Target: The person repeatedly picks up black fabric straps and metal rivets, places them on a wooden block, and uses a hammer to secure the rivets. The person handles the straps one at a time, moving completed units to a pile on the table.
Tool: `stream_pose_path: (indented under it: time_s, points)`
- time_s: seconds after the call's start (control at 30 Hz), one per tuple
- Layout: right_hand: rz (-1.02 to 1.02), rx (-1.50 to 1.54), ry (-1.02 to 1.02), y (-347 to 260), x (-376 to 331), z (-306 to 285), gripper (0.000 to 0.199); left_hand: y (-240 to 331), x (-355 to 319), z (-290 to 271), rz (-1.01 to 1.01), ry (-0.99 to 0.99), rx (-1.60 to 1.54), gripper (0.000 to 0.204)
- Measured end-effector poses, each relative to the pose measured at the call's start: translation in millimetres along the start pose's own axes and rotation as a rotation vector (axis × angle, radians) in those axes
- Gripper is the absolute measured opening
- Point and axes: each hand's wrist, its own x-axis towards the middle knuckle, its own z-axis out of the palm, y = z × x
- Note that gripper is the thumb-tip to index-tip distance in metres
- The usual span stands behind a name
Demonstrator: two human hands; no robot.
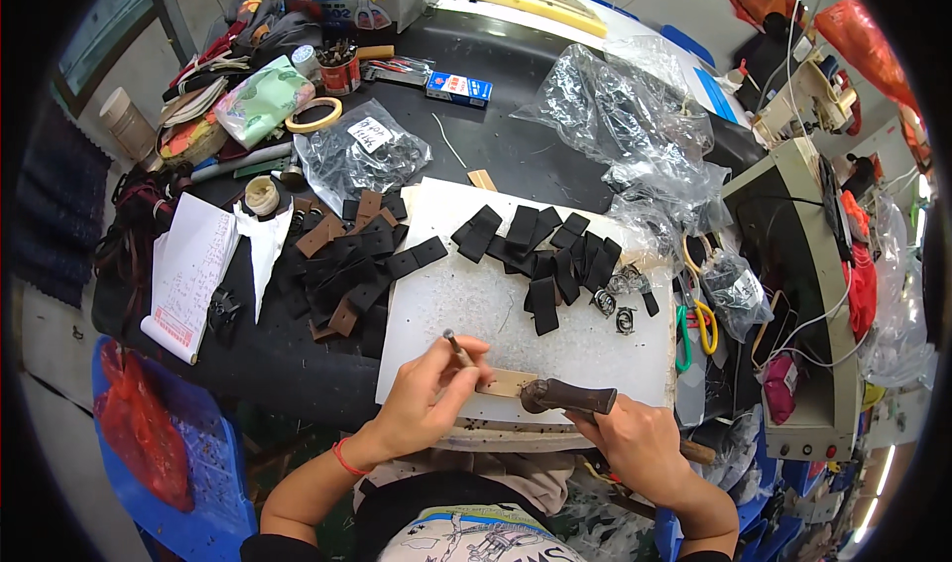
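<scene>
Workroom cluttered; black tabletop, one white board at its near edge, one tan strip on the board. Fingers of the left hand grasp one metal punch at the strip's left end; those of the right hand, one dark hammer.

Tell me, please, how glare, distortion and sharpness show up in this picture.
In the head view, the clear plastic bag catches bright glare; toward the head view's rim, straight edges bend and the corners go black; near the head view's lower centre, the left hand and right hand look fairly sharp.
</scene>
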Motion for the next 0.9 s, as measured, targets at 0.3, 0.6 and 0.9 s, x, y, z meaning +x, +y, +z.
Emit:
stream_pose_path:
  time_s: [0.3, 0.6, 0.9]
  points:
    - [-0.012, 0.077, 0.090, 7, -7, 12, 0.025, -1, -11, 4, 0.364, -0.024, 0.782, 0.024]
    - [0.114, 0.261, 0.364, 26, -17, 13, 0.018, -7, -13, 10, 0.341, 0.043, 0.735, 0.025]
    - [-0.002, 0.216, 0.153, 14, 1, 17, 0.022, -6, -15, 14, 0.343, 0.076, 0.722, 0.024]
